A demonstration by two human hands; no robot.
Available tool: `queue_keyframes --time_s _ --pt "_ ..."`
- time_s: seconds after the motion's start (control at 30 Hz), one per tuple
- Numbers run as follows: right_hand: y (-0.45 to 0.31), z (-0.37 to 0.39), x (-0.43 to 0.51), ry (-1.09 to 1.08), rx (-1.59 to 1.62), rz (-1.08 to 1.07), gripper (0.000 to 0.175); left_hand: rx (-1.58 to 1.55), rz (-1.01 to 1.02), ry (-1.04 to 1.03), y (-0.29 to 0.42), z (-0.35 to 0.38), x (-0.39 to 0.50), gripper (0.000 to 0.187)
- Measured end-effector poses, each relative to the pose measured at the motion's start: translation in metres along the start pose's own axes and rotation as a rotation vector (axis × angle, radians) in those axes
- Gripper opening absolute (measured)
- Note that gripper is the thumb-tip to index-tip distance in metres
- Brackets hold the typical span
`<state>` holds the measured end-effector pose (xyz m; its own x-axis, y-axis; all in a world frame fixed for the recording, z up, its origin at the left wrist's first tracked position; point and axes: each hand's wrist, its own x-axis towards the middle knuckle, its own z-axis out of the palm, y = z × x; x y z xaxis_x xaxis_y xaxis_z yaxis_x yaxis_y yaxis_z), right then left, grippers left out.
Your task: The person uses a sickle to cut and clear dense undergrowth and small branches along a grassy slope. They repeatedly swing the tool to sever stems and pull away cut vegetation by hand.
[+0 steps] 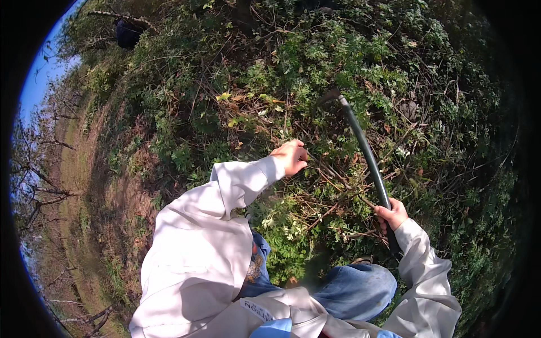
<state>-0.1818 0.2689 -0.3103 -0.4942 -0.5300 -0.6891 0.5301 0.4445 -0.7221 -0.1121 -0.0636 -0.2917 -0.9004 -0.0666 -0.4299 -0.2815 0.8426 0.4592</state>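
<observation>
My right hand (393, 214) grips the lower part of a sickle's long dark handle (367, 148). A pale metal collar joins that handle to the curved, dark blade (327, 97), which lies over the weeds ahead and points left. A thin stem (367, 202) meets the fingers of this hand; I cannot tell whether it is held too. My left hand (291, 157) is over the plants left of the sickle, its fingers curled. Whether a stem is between them is unclear. Dry cut-looking stalks (334, 175) lie between the two hands.
Leafy green weeds (283, 249) and dry twigs surround my bent, jeans-clad knees (359, 289). Yellowed leaves (228, 97) lie ahead. A dark bundle or bag (129, 33) is at the upper left by a branch (118, 16). Bare branches (50, 194) and a grassy strip (76, 160) run along the left.
</observation>
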Motion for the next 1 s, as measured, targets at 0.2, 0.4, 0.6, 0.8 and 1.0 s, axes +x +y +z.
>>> queue_keyframes --time_s 0.2,0.4,0.6,0.8,1.0 --pt "-0.046 0.028 0.041 0.072 -0.016 -0.158 0.021 -0.172 0.276 -0.022 0.042 -0.024 -0.074 0.022" --pt "-0.014 0.055 0.017 0.063 0.131 -0.004 0.021 -0.385 0.451 0.253 0.083 -0.033 -0.142 0.023" --pt "-0.014 0.056 0.037 0.241 0.325 -0.136 0.02 -0.487 0.423 0.424 0.088 -0.003 -0.135 0.02" --pt "-0.074 0.026 0.128 0.449 0.516 -0.319 0.023 -0.539 0.344 0.46 0.097 -0.009 -0.137 0.023" --pt "-0.148 0.051 0.216 0.279 0.855 -0.275 0.014 -0.711 0.389 0.553 0.109 -0.032 -0.145 0.017"
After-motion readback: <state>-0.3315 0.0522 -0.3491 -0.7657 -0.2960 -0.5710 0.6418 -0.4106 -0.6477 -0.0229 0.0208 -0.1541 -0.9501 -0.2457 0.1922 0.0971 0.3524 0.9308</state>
